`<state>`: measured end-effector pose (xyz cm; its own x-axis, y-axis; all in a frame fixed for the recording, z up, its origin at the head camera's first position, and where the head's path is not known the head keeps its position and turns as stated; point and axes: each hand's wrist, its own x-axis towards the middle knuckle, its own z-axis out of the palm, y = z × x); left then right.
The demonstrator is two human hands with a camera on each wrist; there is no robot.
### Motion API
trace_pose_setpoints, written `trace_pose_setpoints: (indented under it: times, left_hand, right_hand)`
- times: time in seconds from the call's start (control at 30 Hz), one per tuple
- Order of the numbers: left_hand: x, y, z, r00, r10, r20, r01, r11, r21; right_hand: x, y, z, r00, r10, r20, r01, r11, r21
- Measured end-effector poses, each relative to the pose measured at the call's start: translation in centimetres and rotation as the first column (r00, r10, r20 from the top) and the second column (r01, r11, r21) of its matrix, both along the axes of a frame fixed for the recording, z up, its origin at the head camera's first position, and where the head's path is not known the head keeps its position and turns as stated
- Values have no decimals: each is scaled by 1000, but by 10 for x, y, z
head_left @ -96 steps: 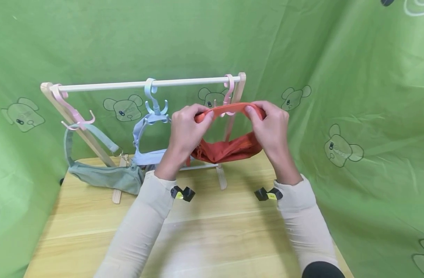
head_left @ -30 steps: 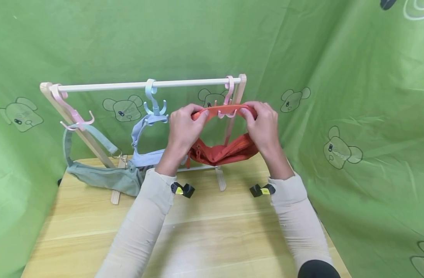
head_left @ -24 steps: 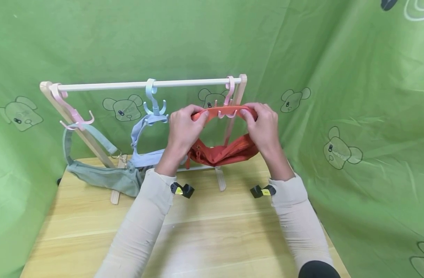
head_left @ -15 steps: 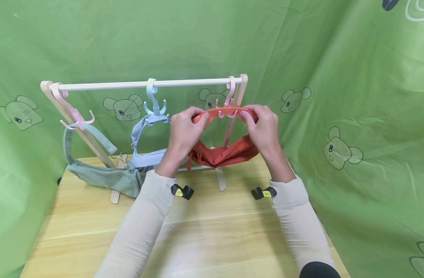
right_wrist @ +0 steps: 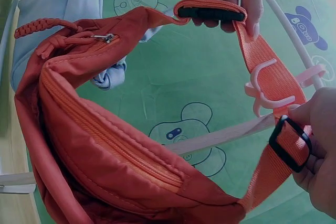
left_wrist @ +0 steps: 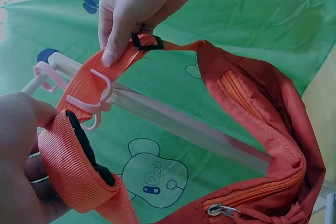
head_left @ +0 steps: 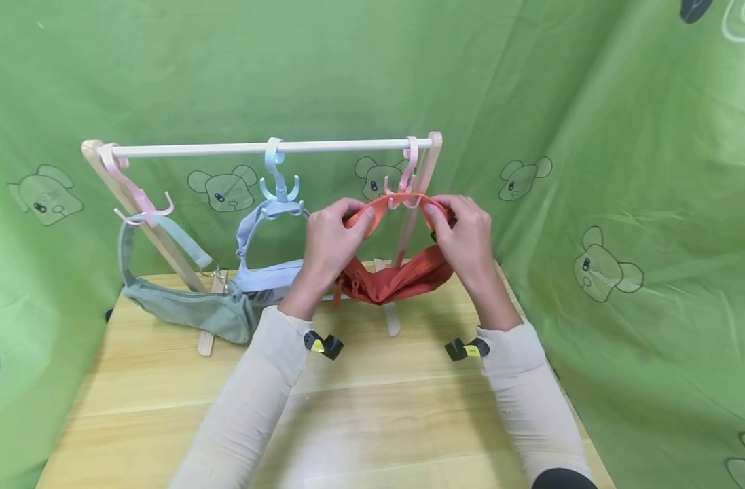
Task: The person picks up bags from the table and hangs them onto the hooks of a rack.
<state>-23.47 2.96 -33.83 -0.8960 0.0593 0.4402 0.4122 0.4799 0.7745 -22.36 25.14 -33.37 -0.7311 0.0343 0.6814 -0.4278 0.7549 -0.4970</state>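
In the head view a red waist bag [head_left: 403,278] hangs by its orange strap [head_left: 381,206], which arches over the prongs of the right-hand pink hook [head_left: 409,159]. My left hand [head_left: 332,238] pinches the strap left of the hook, thumb uppermost. On the other side my right hand [head_left: 466,234] grips it the same way. The wrist views show strap webbing passing behind the front prongs. A black buckle [right_wrist: 289,144] sits by my right hand, and a black strap fitting [left_wrist: 86,145] by my left. The zipped pouch [right_wrist: 105,129] sags below.
A white rail [head_left: 201,149] on wooden posts spans the table [head_left: 360,414]. Left of the red bag, a light blue bag [head_left: 268,275] hangs on a blue hook [head_left: 276,170]. A grey-green bag [head_left: 189,312] hangs from another pink hook [head_left: 141,200]. Green cloth [head_left: 592,136] surrounds the table.
The strap has come down from in front of the hook to behind its front prongs. Both hands have lowered slightly, and the strap now arches more. The head view has shifted a little.
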Motion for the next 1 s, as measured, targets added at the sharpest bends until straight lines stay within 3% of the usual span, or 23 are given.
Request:
trace_pose_setpoints:
  times: [0.5,1.0]
  left_hand:
    - [6,2,-14,999,-39,-30,39,999,23]
    - [12,-3,-22,997,-71,-34,71,997,-2]
  right_hand:
    - [3,2,-13,998,52,28,-51,998,-47]
    - [12,3,-21,999,35,32,-34,999,-23]
